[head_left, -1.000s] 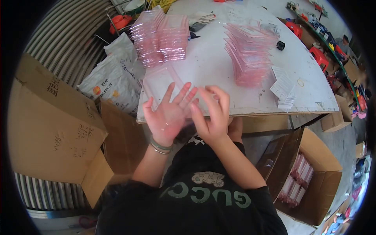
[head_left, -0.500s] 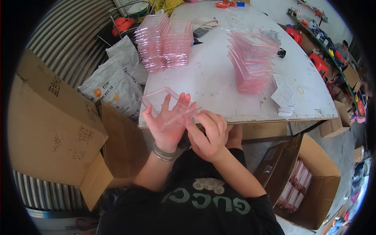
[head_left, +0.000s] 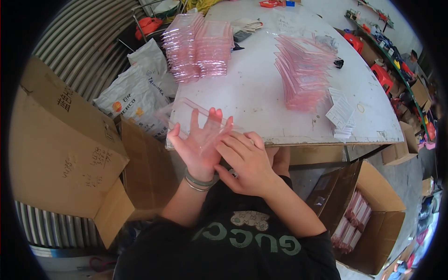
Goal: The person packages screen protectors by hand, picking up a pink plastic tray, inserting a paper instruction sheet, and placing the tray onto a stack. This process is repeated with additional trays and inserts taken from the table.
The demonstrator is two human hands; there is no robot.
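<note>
Since the frame half a second ago, the right hand (head_left: pixel 247 161) has turned flatter and come in over the heel of the left palm, and the clear pink-edged sleeve (head_left: pixel 200 112), which stood up there as a tilted frame, now leans lower with its far-left corner reaching out past the left thumb. The sleeve is at the near-left edge of the desk (head_left: pixel 259 91), over the left hand (head_left: pixel 202 156). That hand is palm up with fingers and thumb spread wide, so it looks to be carrying the film rather than gripping it. The right hand's fingers lie close together and bent, their tips at the sleeve's near-right side; whether they pinch the film or only press on it, I cannot tell. The film looks thin and slippery, so the spread left hand seems a sound support: it should stay level, with the fingers well apart behind the sheet. The right fingertips would do best with light, even pressure along the edge, as a hard push could crease the film or slide it off the palm. The loose far-left corner wants watching, since it has little under it. The glossy far-left stacks (head_left: pixel 198 53), the fanned stack (head_left: pixel 305 74) and the printed cards (head_left: pixel 341 114) by the right edge sit well apart from both hands.
</note>
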